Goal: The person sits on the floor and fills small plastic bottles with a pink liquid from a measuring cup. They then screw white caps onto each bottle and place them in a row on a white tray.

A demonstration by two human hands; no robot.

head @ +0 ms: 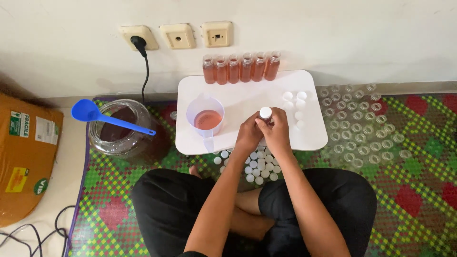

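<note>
Two bare hands meet over the small white rounded desk, near its front edge. The left hand and the right hand both close their grip around one small bottle with a white screw cap; only the cap and neck show above the fingers, so the contents cannot be told. The bottle stands upright, just right of the clear plastic measuring jug of reddish liquid.

Six uncapped clear bottles filled with reddish-brown liquid stand in a row at the back edge of the desk, against the wall. Loose white caps lie on the desk to the right of the held bottle. A pile of further white caps lies on the woven mat in front of the desk, between the knees. Empty clear bottles stand in rows on the mat to the right of the desk. To the left of the desk sits a large glass jar with a blue plastic ladle resting across its mouth.
</note>
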